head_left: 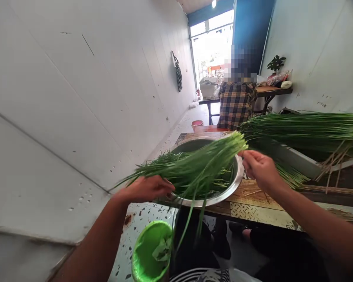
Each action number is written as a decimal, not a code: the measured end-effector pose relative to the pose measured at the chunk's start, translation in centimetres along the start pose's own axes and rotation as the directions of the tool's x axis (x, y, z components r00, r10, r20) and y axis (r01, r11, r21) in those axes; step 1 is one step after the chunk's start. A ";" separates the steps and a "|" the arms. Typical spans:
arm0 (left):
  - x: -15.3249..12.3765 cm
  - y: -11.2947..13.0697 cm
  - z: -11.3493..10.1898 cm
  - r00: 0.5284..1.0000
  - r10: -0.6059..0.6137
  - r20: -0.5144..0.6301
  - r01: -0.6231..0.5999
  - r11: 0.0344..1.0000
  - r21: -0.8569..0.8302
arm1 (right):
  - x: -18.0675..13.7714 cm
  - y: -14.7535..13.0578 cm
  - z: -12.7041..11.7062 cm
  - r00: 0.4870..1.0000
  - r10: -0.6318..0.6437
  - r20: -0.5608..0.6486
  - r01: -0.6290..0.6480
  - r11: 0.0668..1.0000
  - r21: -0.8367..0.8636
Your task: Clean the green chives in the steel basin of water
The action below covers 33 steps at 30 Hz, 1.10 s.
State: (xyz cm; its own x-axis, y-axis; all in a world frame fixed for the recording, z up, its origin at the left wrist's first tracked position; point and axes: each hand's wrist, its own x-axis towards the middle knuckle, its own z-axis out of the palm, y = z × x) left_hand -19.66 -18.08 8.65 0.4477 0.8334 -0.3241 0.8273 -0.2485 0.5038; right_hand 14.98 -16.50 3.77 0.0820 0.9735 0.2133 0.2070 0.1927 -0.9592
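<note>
My left hand (147, 188) is closed round the middle of a bunch of long green chives (194, 166), held level above a wide steel basin (237, 178). At the bunch's cut ends, my right hand (260, 168) pinches a stalk with fingertips together. More cut chives lie inside the basin, and a few loose leaves dangle down from the bunch over the basin's near rim.
A large heap of chives (306, 131) lies on the table's right side, with dry stalks beside it. A green bucket (150, 252) stands on the floor below. A person in a plaid shirt (235, 103) sits beyond the basin. White wall runs along the left.
</note>
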 end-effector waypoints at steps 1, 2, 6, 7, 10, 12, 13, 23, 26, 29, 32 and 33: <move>0.4 -0.3 -0.7 0.997 -0.014 0.070 0.016 0.999 -0.028 | -0.1 1.9 -0.1 0.999 0.031 0.008 -0.031 1.000 -0.003; 0.9 -0.5 -1.5 0.990 -0.025 0.138 0.033 0.998 -0.059 | -0.2 3.3 -0.2 0.998 0.057 0.014 -0.057 0.998 -0.011; 3.7 0.9 -2.9 0.990 0.026 0.137 -0.004 0.987 -0.158 | 0.3 4.6 -1.1 0.984 0.175 -0.017 -0.175 0.984 0.031; 4.7 1.8 -2.2 0.998 0.059 0.027 -0.053 0.984 -0.171 | 0.6 4.2 -1.1 0.981 0.195 -0.019 -0.194 0.979 0.064; 7.8 5.5 2.3 0.966 0.191 -0.177 -0.233 0.936 -0.263 | 1.6 2.3 -0.6 0.981 0.196 -0.006 -0.192 0.968 0.163; 9.5 7.5 6.0 0.944 0.299 -0.136 -0.328 0.882 -0.339 | 2.2 1.3 -0.2 0.988 0.154 -0.010 -0.149 0.968 0.200; 10.1 8.1 7.4 0.950 0.302 -0.079 -0.310 0.876 -0.370 | 2.5 1.0 -0.2 0.992 0.126 -0.012 -0.120 0.971 0.207; 8.4 5.1 1.4 0.922 0.038 0.385 -0.062 0.997 0.051 | 2.1 5.0 -2.2 0.996 0.026 0.081 -0.033 0.995 0.093; 8.0 4.5 -1.4 0.917 0.093 0.389 -0.071 0.995 -0.071 | 2.2 6.7 -2.9 0.983 0.071 0.170 -0.091 0.990 0.112; 10.5 4.0 -2.2 0.984 0.154 0.088 -0.144 0.983 -0.110 | 2.4 7.9 -3.9 0.955 0.090 0.282 -0.142 0.975 0.170; 15.4 3.9 -0.6 0.943 0.161 -0.291 -0.161 0.987 0.025 | 2.3 8.4 -5.3 0.917 0.040 0.396 -0.095 0.988 0.122; 17.0 4.0 0.2 0.919 0.203 -0.337 -0.180 0.979 0.099 | 2.2 8.4 -5.7 0.903 0.017 0.430 -0.056 0.995 0.077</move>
State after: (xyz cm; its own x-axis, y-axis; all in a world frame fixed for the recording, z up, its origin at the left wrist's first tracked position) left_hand -8.67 -4.98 4.98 0.4650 0.8822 0.0744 0.7627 -0.4418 0.4723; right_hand 22.48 -13.43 -2.76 -0.3419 0.9348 0.0963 0.1261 0.1471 -0.9811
